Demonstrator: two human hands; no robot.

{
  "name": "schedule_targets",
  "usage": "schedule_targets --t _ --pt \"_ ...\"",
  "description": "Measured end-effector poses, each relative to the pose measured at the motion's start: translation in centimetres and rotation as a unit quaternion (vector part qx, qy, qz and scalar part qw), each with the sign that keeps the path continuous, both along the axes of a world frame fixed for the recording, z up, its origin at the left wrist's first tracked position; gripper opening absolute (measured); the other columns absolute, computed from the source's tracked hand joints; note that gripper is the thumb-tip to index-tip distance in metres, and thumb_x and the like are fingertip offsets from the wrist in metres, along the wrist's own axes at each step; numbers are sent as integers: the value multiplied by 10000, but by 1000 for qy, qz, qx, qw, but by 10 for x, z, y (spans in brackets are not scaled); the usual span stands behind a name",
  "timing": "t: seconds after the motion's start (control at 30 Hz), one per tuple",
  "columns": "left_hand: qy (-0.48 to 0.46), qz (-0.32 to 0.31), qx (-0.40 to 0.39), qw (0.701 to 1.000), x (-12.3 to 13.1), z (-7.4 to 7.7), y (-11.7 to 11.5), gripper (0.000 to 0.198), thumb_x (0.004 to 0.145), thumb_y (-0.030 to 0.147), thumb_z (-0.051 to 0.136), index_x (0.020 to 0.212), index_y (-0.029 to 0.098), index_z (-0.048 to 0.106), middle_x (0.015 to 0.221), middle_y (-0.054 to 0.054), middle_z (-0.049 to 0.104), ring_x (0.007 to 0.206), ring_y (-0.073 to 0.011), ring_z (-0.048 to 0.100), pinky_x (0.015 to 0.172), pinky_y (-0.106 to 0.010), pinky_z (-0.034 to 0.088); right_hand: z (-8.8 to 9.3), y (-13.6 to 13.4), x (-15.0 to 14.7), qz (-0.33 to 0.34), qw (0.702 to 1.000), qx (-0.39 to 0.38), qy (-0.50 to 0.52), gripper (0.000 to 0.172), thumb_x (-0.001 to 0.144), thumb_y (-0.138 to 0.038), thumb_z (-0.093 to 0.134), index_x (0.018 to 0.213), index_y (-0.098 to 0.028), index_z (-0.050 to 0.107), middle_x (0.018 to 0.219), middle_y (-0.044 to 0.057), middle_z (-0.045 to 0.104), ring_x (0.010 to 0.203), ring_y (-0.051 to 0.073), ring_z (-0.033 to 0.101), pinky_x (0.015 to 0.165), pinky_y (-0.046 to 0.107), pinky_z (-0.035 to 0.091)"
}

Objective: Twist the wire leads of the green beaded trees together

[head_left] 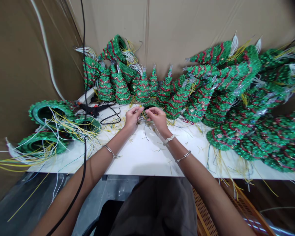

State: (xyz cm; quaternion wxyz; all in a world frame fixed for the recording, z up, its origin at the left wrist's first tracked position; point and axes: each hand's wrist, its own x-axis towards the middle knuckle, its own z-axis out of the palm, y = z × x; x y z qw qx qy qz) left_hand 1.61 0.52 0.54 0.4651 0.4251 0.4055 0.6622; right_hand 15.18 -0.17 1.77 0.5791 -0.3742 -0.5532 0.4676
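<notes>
My left hand (133, 117) is closed in a pinch, and a bit of yellow wire (140, 106) shows at its fingertips. Just to its right, my right hand (158, 119) pinches too, with thin yellow wire running by its fingers. Between and behind both hands is the dark open base of a small green tinsel Christmas tree (150, 107), largely hidden by them. Thin wires (142, 120) hang below the fingers onto the white table (147, 154). What exactly each fingertip grips is too small to make out fully.
Many tinsel trees with red garlands stand at the back (122, 88) and pile up on the right (228, 131). Hollow trees (48, 109) trailing wires lie left, near a black glue-gun-like tool (94, 109). A black cable (85, 82) hangs before my left arm. Wire scraps litter the table.
</notes>
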Motion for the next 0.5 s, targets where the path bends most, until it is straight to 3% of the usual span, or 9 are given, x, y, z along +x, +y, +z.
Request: schedule_targets --t 0.13,0.2,0.5 --pt "-6 8 2 1000 -1 1 0 364 649 458 868 800 154 735 545 46 494 455 -49 318 425 -226 196 2 1 5 30 998 -23 56 400 679 -521 823 845 -178 702 799 31 720 745 160 696 771 331 595" --pt "-10 11 5 1000 -1 1 0 352 656 440 866 806 149 736 545 46 493 453 -48 321 425 -226 197 2 2 7 35 997 -26 63 402 688 -513 820 875 -172 718 831 42 732 762 156 699 797 338 596" --pt "20 5 8 1000 3 1 -2 405 618 459 893 804 145 718 472 59 463 429 -59 342 420 -220 213 -1 2 5 -20 999 30 -21 296 781 -455 732 862 -171 726 750 19 703 610 125 611 614 270 521"
